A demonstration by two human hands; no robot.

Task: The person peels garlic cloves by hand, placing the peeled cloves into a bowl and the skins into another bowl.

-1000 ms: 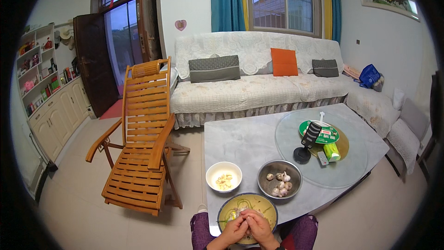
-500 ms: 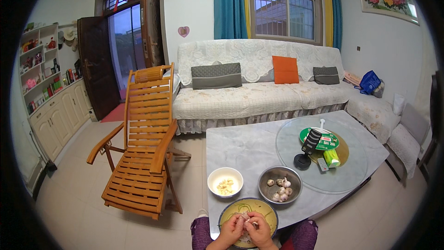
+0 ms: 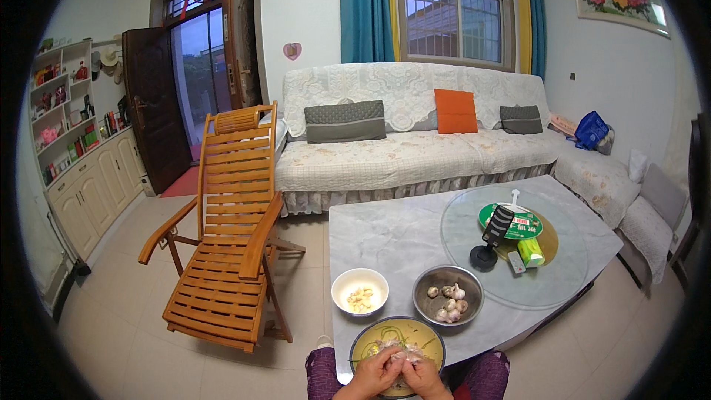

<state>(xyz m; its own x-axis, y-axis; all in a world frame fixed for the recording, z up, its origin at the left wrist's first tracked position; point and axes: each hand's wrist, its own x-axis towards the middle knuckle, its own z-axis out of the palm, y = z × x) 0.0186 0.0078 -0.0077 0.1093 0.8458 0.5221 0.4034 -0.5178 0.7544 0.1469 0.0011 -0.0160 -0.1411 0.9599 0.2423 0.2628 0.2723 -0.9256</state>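
Observation:
My left hand and my right hand meet over a yellow dark-rimmed basin. Their closed fingers pinch a pale garlic bulb, mostly covered by the fingertips. Loose garlic skins and green strands lie in the basin under and beyond my hands. Behind it to the left, a white bowl contains peeled garlic cloves. To the right of that, a steel bowl has several whole garlic bulbs in it.
The bowls stand at the near end of a grey marbled table. Its glass turntable bears a black stand-like device, a green fan-shaped item and a tissue pack. A wooden recliner is left, a sofa behind.
Both hands have come slightly lower and closer together, with fingers now folded over the garlic. More skins and green strands show in the basin beyond them. The bowls stay put.

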